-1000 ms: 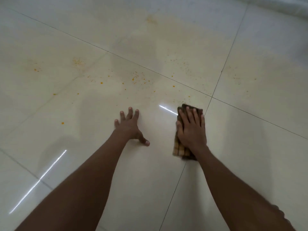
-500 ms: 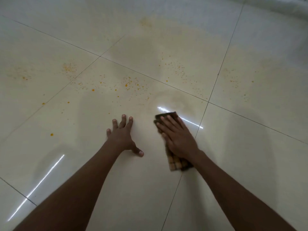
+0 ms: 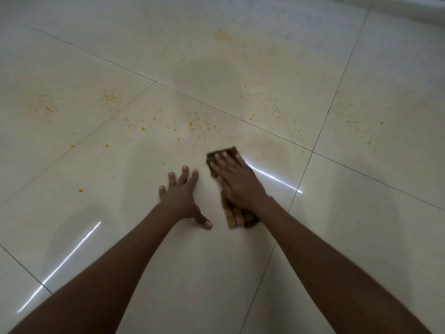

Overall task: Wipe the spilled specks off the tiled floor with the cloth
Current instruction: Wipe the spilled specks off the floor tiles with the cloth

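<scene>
A folded brown and yellow checked cloth (image 3: pixel 237 216) lies flat on the cream tiled floor (image 3: pixel 349 225). My right hand (image 3: pixel 237 183) presses down on it with straight fingers, covering most of it; its far edge and near end show. My left hand (image 3: pixel 181 198) rests flat on the tile just left of the cloth, fingers spread. Orange specks (image 3: pixel 195 121) are scattered on the tiles beyond both hands, with more specks at the far left (image 3: pixel 48 108) and at the right (image 3: pixel 352 120).
Dark grout lines cross the floor, one running from near my right hand toward the lower middle. Bright light streaks reflect off the glossy tiles. A pale raised edge (image 3: pixel 409 10) runs along the top right corner.
My right hand has slid the cloth leftward and a little forward, toward my left hand and the specks. My left hand has stayed planted on the tile.
</scene>
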